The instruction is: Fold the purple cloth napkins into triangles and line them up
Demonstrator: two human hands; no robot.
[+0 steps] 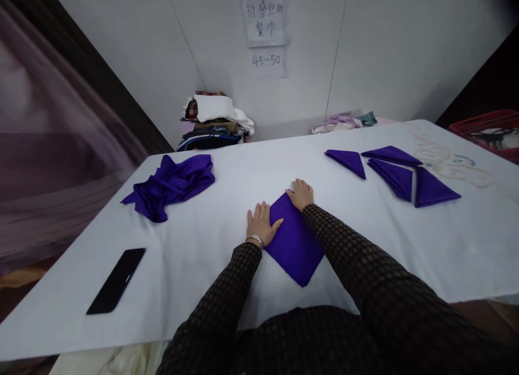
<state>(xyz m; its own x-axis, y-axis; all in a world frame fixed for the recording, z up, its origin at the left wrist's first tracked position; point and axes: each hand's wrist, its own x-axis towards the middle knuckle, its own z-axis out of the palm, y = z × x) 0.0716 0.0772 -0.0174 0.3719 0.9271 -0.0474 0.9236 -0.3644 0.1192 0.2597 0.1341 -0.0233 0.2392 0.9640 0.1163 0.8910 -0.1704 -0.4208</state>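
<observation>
A purple cloth napkin (295, 245), folded into a square, lies turned cornerwise on the white-covered table in front of me. My left hand (261, 224) rests flat on its left corner, fingers spread and thumb reaching over the cloth. At the far corner, my right hand (300, 193) lies palm down with its fingers extended, touching the napkin's edge. To the right are several purple napkins folded into triangles, among them a single triangle (348, 161) set a little apart. On the left sits a crumpled heap of purple cloth (174, 181).
A black phone (117, 281) lies on the white tablecloth (194, 288) at the front left. Behind the table's far edge stand a pile of folded clothes (217, 120) and some lilac cloth (338, 123). A red basket (486, 122) is at the far right. Handwritten paper signs (267, 18) hang on the wall.
</observation>
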